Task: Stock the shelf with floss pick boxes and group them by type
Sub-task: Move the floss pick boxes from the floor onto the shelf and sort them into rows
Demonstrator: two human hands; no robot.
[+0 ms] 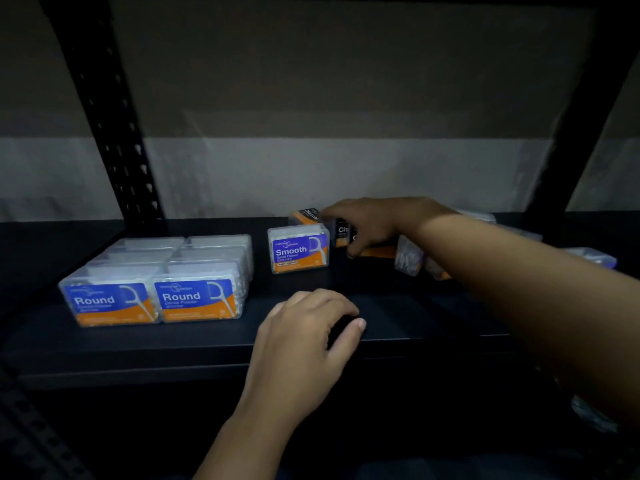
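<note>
**Head view: sorting floss boxes on a dim black shelf**

Head view is showing the person leaning toward a black metal shelf (398, 327) in poor light. Their right hand (367, 223) is reaching to the back, fingers curling over a cluster of dark charcoal-labelled floss pick boxes (343, 233); the thumb is hanging down in front and the fingertips are touching a tilted orange-and-black box (306, 214) behind. Whether it is truly gripping one I cannot tell, since the hand is hiding the contact. Their left hand (311, 327) is resting near the shelf's front edge, fingers loosely curled, holding nothing.

On the left, clear plastic boxes with blue-and-orange "Round" labels (152, 299) are standing in two tidy rows running front to back. A single clear box labelled "Smooth" (299, 252) is standing upright, apart from them and just beside the charcoal ones. Further right, more clear boxes (410, 259) are lying tipped and scattered, partly hidden by the forearm.

These boxes are looking light, rigid and smooth-sided, so they are likely sliding easily on the painted shelf and toppling if nudged high. I would judge the safest hold to be a pinch across the two narrow sides, low down, keeping the label facing front. The hinged lids may be popping open if squeezed from the top.
</note>
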